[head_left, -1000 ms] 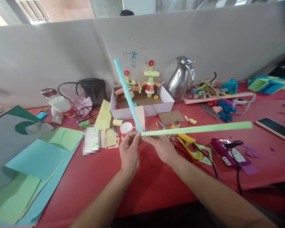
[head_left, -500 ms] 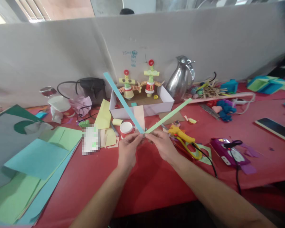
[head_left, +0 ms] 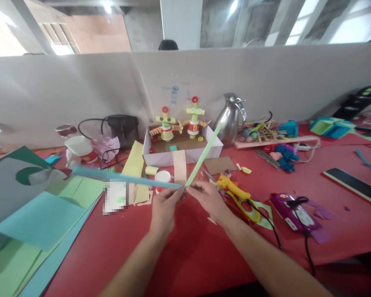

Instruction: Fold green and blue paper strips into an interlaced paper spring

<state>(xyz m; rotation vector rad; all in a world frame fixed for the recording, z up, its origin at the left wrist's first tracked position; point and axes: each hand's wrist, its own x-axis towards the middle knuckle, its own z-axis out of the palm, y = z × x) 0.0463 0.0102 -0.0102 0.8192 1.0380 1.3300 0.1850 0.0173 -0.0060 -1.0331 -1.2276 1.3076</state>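
Observation:
My left hand (head_left: pixel 163 208) pinches the near end of a long blue paper strip (head_left: pixel 136 180), which points left and is smeared by motion. Against it, my right hand (head_left: pixel 208 200) is closed on the lower end of a light green paper strip (head_left: pixel 203 156) that slants up to the right. The two ends meet at my fingertips, which hide how they join. A small red and white paper cup (head_left: pixel 163 177) stands just behind my left hand. To the right of my right hand lies a yellow glue gun (head_left: pixel 236 188) with a black cord.
Behind the hands, a shallow white box (head_left: pixel 200 156) holds two paper figures with spring arms. A steel jug (head_left: pixel 227 117) stands beside it. Coloured paper sheets (head_left: pixel 40 218) cover the left side. A purple device (head_left: pixel 293 212) and a phone-like black slab (head_left: pixel 355 185) lie right.
The blue strip has swung down to the left, and the green strip has tilted more upright. Both hands still pinch the strips' ends. The camera view has tipped upward.

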